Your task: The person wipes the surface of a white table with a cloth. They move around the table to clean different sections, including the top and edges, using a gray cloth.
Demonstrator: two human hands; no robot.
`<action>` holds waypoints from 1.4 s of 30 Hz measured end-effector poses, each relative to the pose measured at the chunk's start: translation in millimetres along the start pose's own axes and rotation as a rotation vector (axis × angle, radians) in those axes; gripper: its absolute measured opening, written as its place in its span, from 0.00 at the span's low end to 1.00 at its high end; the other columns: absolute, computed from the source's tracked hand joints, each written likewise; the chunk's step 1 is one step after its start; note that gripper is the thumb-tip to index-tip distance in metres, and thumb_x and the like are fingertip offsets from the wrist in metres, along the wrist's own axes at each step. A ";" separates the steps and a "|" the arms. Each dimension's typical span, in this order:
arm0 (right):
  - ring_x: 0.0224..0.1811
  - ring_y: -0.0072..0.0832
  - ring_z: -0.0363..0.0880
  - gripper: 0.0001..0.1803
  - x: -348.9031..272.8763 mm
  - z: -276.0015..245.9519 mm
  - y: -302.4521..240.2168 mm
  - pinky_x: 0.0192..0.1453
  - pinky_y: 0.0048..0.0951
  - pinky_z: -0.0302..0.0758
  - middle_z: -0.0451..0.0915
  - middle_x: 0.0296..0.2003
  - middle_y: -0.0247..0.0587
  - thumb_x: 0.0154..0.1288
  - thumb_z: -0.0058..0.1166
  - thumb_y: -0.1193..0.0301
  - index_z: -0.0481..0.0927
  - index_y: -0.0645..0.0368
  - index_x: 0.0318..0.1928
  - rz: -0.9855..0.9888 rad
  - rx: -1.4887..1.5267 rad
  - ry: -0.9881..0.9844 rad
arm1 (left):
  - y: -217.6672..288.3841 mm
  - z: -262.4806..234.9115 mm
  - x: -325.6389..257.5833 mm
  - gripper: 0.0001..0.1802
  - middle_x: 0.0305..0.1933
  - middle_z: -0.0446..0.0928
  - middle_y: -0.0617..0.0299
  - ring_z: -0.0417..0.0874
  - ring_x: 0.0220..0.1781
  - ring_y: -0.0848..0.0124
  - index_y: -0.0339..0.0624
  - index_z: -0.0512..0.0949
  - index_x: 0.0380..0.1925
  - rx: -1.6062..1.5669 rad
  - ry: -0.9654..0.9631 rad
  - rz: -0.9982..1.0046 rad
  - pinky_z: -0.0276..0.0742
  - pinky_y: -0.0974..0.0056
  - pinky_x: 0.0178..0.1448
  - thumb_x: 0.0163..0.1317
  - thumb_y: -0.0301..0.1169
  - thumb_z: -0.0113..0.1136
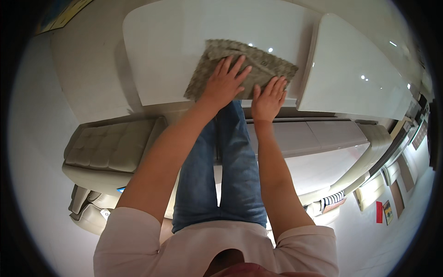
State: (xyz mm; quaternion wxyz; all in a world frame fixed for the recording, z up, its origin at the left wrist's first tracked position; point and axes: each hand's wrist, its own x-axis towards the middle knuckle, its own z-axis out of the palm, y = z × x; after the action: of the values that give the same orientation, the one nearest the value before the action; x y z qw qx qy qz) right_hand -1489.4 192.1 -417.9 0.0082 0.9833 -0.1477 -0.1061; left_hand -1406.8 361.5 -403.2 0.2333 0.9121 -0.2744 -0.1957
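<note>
A folded olive-brown cloth (pixel 203 69) with a mottled pattern lies on the glossy white tabletop (pixel 170 51) in front of me. Its far edge looks wavy, and a small dark round spot shows near that edge; what kind of cloth piece it is I cannot make out. My left hand (pixel 224 83) rests flat on the middle of the cloth, fingers spread toward the far side. On its right part lies my right hand (pixel 269 99), palm down with fingers stretched out. Both palms hide some of the near part of the cloth.
A second white tabletop (pixel 355 69) stands at the right, beyond a narrow gap. Behind me are a tufted beige seat (pixel 110 145) on the left and a low cabinet with a grey top (pixel 318 134) on the right. A striped item (pixel 333 198) sits farther back.
</note>
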 end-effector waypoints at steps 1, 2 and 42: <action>0.82 0.47 0.49 0.39 7.6 -0.9 9.7 0.81 0.50 0.51 0.52 0.79 0.55 0.77 0.44 0.48 0.61 0.65 0.75 0.032 -0.024 0.017 | 4.5 -1.7 12.7 0.36 0.81 0.53 0.59 0.56 0.80 0.50 0.57 0.67 0.72 0.003 0.001 0.027 0.58 0.46 0.80 0.64 0.41 0.66; 0.81 0.47 0.50 0.37 12.0 -1.8 17.3 0.80 0.51 0.53 0.53 0.78 0.55 0.78 0.44 0.49 0.62 0.64 0.74 0.053 0.008 0.020 | 8.0 -2.7 25.4 0.34 0.81 0.54 0.61 0.57 0.79 0.51 0.58 0.68 0.71 0.008 0.001 0.058 0.60 0.48 0.80 0.64 0.38 0.64; 0.40 0.26 0.78 0.14 -64.4 -333.3 6.4 0.46 0.31 0.77 0.80 0.38 0.36 0.59 0.64 0.72 0.76 0.59 0.44 -0.376 1.031 -1.062 | 163.4 -300.8 -223.2 0.07 0.27 0.75 0.61 0.74 0.29 0.72 0.39 0.75 0.33 -0.877 -0.071 -0.486 0.73 0.63 0.35 0.54 0.27 0.60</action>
State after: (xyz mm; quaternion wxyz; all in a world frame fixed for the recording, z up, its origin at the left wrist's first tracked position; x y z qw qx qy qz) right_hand -1481.1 199.8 -78.6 -0.5423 0.6881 0.0073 -0.4821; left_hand -1500.2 468.3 -20.0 0.5329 0.7585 0.0461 -0.3724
